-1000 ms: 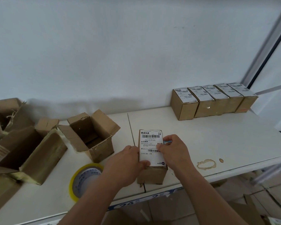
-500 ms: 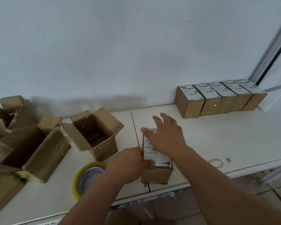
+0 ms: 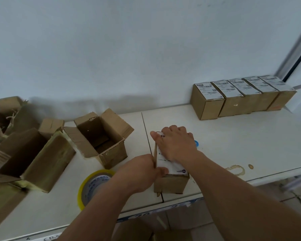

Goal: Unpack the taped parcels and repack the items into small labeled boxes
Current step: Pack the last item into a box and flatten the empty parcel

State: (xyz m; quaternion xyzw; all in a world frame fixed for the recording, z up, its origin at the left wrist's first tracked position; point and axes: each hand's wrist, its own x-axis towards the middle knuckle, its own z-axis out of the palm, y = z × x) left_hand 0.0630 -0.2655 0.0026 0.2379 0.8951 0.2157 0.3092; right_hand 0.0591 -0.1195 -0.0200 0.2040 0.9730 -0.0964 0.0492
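Observation:
A small brown cardboard box point(image 3: 170, 184) with a white shipping label point(image 3: 178, 168) on top stands near the front edge of the white table point(image 3: 250, 140). My left hand point(image 3: 139, 171) grips the box's left side, thumb on the label's near corner. My right hand point(image 3: 175, 145) lies on top of the label, thumb pointing left and fingers bent over the box's far edge. Most of the label is hidden under it. A row of several labeled small boxes point(image 3: 233, 98) stands against the wall at the back right.
An open cardboard box point(image 3: 101, 136) with raised flaps sits left of centre. Torn-open parcels point(image 3: 33, 153) lie at the far left. A yellow tape roll point(image 3: 94, 181) lies by my left forearm. A small blue object point(image 3: 196, 143) peeks out behind my right hand. A brown ring stain point(image 3: 235, 170) marks the table.
My right hand went from pinching the label's edge to spreading flat over it, and its fingers now bend over the far edge. My left hand stayed on the box's left side.

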